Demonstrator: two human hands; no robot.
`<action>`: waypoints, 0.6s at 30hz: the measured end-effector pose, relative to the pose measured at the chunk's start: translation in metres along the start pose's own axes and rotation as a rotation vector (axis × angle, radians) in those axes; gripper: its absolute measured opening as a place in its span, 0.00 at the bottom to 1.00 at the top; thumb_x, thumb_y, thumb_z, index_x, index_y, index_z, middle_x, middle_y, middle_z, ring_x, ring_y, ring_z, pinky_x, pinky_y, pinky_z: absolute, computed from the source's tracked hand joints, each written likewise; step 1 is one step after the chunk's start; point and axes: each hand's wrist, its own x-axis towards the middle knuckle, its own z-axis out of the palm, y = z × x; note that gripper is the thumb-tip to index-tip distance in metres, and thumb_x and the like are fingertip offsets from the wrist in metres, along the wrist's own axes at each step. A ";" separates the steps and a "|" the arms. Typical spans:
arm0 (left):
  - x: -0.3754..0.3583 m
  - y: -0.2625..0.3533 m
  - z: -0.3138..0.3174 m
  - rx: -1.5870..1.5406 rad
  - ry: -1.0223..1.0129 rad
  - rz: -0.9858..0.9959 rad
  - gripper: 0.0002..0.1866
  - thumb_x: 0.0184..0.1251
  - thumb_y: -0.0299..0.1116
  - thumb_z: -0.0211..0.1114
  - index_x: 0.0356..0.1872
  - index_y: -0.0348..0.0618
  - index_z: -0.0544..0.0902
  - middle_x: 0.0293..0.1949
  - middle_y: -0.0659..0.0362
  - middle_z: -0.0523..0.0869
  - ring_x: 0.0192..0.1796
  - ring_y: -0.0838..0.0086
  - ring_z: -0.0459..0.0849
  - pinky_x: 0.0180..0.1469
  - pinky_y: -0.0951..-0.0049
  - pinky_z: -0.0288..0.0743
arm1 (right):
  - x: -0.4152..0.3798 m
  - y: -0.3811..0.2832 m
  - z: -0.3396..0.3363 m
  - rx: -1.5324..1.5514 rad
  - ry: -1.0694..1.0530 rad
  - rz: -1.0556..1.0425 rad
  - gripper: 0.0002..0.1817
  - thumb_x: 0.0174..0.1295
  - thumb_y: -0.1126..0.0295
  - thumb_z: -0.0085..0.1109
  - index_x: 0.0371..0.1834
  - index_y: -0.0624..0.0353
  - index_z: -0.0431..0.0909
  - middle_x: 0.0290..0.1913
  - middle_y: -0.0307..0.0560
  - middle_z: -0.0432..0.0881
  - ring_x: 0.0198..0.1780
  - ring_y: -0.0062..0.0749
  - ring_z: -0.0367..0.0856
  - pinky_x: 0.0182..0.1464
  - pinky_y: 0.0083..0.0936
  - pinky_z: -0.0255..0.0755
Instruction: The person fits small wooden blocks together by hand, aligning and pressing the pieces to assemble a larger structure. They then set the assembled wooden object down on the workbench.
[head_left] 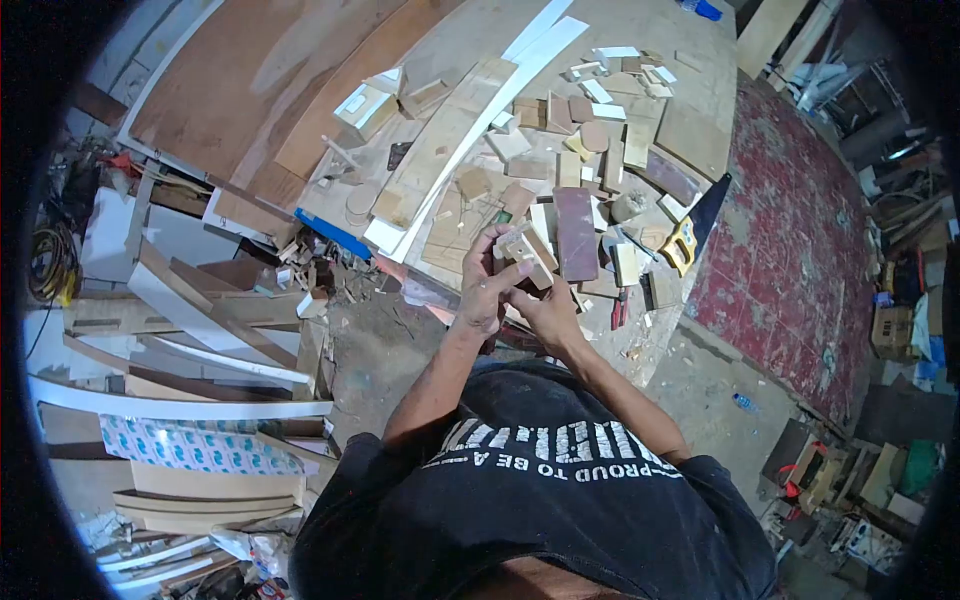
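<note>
Several wooden offcuts (pixel 593 137) crowd the tabletop (pixel 692 92) beyond a pale wooden block (pixel 528 252), held at the near edge in the curled grip of left hand (pixel 486 288) and right hand (pixel 548 316). Just beside lies a flat maroon slab (pixel 577 236); a black-bladed, yellow-handled saw (pixel 684 243) rests rightward.

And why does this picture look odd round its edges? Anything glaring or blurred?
Head view: probably a wide lens, with dark rounded borders; head view: the long white strip looks nearly washed out; head view: the held wooden piece shows no obvious motion blur, though fine detail looks soft.
</note>
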 end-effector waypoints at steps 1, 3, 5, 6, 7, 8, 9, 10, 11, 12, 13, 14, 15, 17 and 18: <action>0.001 0.001 0.000 0.010 -0.023 0.004 0.27 0.54 0.18 0.71 0.56 0.41 0.72 0.47 0.59 0.80 0.49 0.76 0.81 0.52 0.73 0.79 | -0.001 -0.001 0.000 -0.002 0.010 -0.006 0.23 0.58 0.71 0.66 0.56 0.68 0.75 0.39 0.47 0.84 0.38 0.28 0.83 0.40 0.25 0.77; 0.004 0.003 0.000 0.019 -0.068 0.024 0.27 0.54 0.19 0.71 0.55 0.40 0.72 0.47 0.59 0.81 0.48 0.76 0.81 0.51 0.74 0.79 | -0.002 -0.006 0.000 -0.049 0.082 -0.085 0.23 0.57 0.69 0.65 0.55 0.68 0.76 0.39 0.47 0.85 0.40 0.28 0.82 0.44 0.26 0.76; 0.007 0.005 -0.001 0.024 -0.105 0.044 0.27 0.54 0.19 0.72 0.55 0.40 0.72 0.47 0.60 0.81 0.48 0.75 0.82 0.50 0.74 0.79 | 0.000 0.000 -0.009 -0.151 0.054 -0.061 0.21 0.57 0.69 0.65 0.53 0.68 0.77 0.38 0.47 0.84 0.39 0.27 0.82 0.43 0.25 0.76; 0.009 0.006 -0.003 0.011 -0.107 0.024 0.27 0.55 0.19 0.72 0.56 0.40 0.72 0.47 0.59 0.81 0.49 0.74 0.82 0.52 0.73 0.78 | 0.000 0.005 -0.015 -0.246 0.018 -0.030 0.20 0.57 0.69 0.65 0.51 0.68 0.78 0.38 0.46 0.84 0.38 0.26 0.81 0.42 0.24 0.76; 0.012 0.008 -0.006 -0.001 -0.110 0.003 0.28 0.55 0.20 0.71 0.58 0.40 0.72 0.48 0.59 0.81 0.49 0.73 0.82 0.54 0.72 0.78 | -0.001 0.009 -0.018 -0.304 0.014 0.002 0.17 0.57 0.68 0.65 0.45 0.68 0.79 0.36 0.46 0.84 0.36 0.25 0.80 0.40 0.23 0.75; 0.016 0.010 -0.008 -0.003 -0.114 0.001 0.28 0.55 0.20 0.71 0.58 0.40 0.72 0.48 0.59 0.81 0.49 0.73 0.82 0.54 0.72 0.78 | -0.003 0.013 -0.024 -0.306 0.020 0.001 0.17 0.57 0.68 0.65 0.45 0.68 0.79 0.36 0.46 0.84 0.36 0.25 0.80 0.40 0.23 0.75; 0.021 0.011 -0.012 -0.094 -0.088 -0.013 0.28 0.56 0.20 0.70 0.59 0.40 0.72 0.50 0.57 0.81 0.51 0.72 0.81 0.55 0.70 0.77 | -0.006 0.014 -0.028 -0.278 0.026 -0.012 0.16 0.58 0.68 0.64 0.45 0.67 0.78 0.34 0.45 0.83 0.34 0.24 0.80 0.38 0.22 0.75; 0.026 0.013 -0.017 -0.184 -0.062 -0.029 0.28 0.58 0.19 0.69 0.61 0.40 0.73 0.52 0.56 0.81 0.52 0.71 0.81 0.57 0.68 0.76 | -0.008 0.016 -0.034 -0.250 0.032 -0.025 0.15 0.59 0.69 0.64 0.45 0.67 0.78 0.32 0.44 0.82 0.33 0.23 0.79 0.36 0.22 0.74; 0.031 0.013 -0.032 -0.214 -0.063 -0.095 0.30 0.59 0.19 0.67 0.64 0.43 0.73 0.57 0.55 0.80 0.57 0.67 0.80 0.63 0.60 0.73 | -0.007 0.022 -0.041 -0.048 0.040 0.049 0.14 0.62 0.70 0.61 0.49 0.66 0.77 0.31 0.43 0.81 0.31 0.22 0.79 0.33 0.21 0.74; 0.031 0.016 -0.037 -0.216 -0.065 -0.102 0.30 0.59 0.19 0.67 0.64 0.43 0.73 0.57 0.55 0.80 0.57 0.67 0.80 0.63 0.60 0.73 | -0.007 0.013 -0.046 0.051 0.054 0.114 0.14 0.66 0.73 0.57 0.52 0.66 0.75 0.32 0.42 0.80 0.31 0.21 0.79 0.31 0.19 0.73; 0.031 0.018 -0.041 -0.335 -0.038 -0.150 0.30 0.59 0.19 0.66 0.65 0.44 0.72 0.58 0.55 0.80 0.59 0.65 0.79 0.64 0.57 0.72 | -0.005 0.006 -0.047 0.109 0.074 0.089 0.15 0.66 0.73 0.56 0.54 0.67 0.75 0.33 0.42 0.80 0.31 0.21 0.79 0.30 0.19 0.73; 0.031 0.019 -0.044 -0.453 -0.012 -0.199 0.31 0.59 0.19 0.66 0.66 0.45 0.72 0.59 0.56 0.79 0.61 0.63 0.78 0.65 0.54 0.72 | -0.003 0.000 -0.048 0.166 0.095 0.062 0.16 0.67 0.73 0.55 0.56 0.67 0.74 0.35 0.42 0.80 0.32 0.22 0.78 0.30 0.19 0.73; 0.030 0.021 -0.049 -0.490 -0.044 -0.246 0.31 0.61 0.20 0.65 0.68 0.47 0.71 0.60 0.57 0.79 0.64 0.61 0.77 0.67 0.49 0.70 | 0.000 -0.004 -0.046 0.186 0.090 0.059 0.19 0.67 0.74 0.55 0.61 0.67 0.71 0.36 0.42 0.79 0.32 0.22 0.78 0.31 0.19 0.74; 0.030 0.020 -0.058 -0.491 -0.115 -0.291 0.31 0.62 0.21 0.65 0.68 0.47 0.70 0.61 0.57 0.78 0.64 0.61 0.77 0.67 0.49 0.70 | 0.005 -0.011 -0.039 0.156 0.080 0.038 0.20 0.67 0.75 0.55 0.62 0.66 0.70 0.36 0.42 0.78 0.32 0.22 0.78 0.32 0.19 0.74; 0.030 0.019 -0.063 -0.493 -0.179 -0.325 0.32 0.62 0.22 0.65 0.69 0.48 0.69 0.62 0.57 0.78 0.64 0.61 0.77 0.66 0.48 0.70 | 0.007 -0.017 -0.033 0.127 0.058 0.019 0.22 0.67 0.76 0.54 0.64 0.64 0.69 0.37 0.42 0.77 0.33 0.22 0.78 0.33 0.19 0.74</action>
